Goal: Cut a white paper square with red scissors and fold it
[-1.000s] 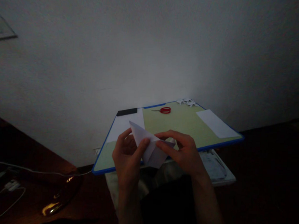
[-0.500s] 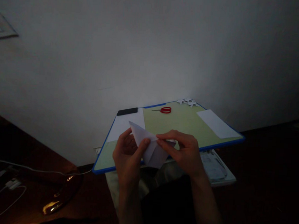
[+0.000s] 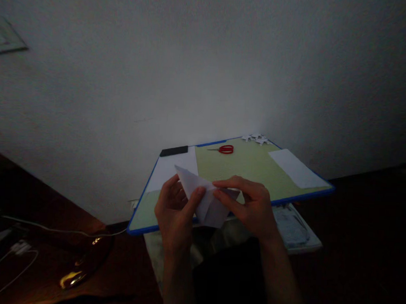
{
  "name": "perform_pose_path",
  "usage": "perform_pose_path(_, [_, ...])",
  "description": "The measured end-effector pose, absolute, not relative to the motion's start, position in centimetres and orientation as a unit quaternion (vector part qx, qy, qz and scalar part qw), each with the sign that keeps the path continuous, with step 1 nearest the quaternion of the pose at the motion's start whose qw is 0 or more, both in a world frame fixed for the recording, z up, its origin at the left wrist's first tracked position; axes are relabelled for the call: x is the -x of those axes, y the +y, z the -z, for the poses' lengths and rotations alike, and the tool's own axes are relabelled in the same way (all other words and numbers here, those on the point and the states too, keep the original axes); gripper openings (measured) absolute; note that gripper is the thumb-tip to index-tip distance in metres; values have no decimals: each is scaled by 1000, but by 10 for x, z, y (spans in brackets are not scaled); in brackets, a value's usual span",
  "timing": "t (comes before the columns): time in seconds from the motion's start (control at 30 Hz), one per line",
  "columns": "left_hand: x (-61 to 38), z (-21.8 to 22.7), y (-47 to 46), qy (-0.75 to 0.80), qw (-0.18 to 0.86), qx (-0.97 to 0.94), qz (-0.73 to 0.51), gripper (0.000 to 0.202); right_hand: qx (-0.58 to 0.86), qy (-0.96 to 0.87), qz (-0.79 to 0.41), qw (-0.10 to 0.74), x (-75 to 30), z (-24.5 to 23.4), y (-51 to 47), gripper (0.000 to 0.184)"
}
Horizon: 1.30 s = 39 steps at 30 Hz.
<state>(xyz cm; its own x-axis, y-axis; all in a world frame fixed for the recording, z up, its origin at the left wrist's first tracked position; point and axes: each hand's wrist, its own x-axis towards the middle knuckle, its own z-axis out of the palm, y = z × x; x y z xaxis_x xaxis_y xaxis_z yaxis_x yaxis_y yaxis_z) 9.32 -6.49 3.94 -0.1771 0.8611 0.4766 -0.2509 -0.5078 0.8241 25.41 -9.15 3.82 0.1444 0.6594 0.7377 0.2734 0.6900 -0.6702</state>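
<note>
A folded sheet of white paper [image 3: 210, 211] is held up above the near edge of the table, with one sharp corner pointing up and left. My left hand [image 3: 177, 209] grips its left side, thumb pressed on the front face and fingers behind. On the right, my right hand [image 3: 248, 202] pinches a fold near the paper's upper middle between thumb and forefinger. Beyond the hands, a pair of red-handled scissors [image 3: 225, 149] lies on the green tabletop [image 3: 236, 165], its blades pointing left.
Flat white sheets lie at the table's left [image 3: 164, 170] and right [image 3: 295, 168]. A dark flat object [image 3: 174, 151] rests at the back left. Several small folded white paper pieces [image 3: 256, 139] sit in the far right corner. The wall [image 3: 207, 70] stands right behind the table.
The view has shifted very slightly. Both hands keep nearly the same hold on the folded paper.
</note>
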Motion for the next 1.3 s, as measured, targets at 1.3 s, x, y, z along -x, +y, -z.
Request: perform_pose_path(1.3, [-83, -44, -63, 242, 514, -417, -710, 41, 277, -675, -199, 654, -260, -35, -95, 18])
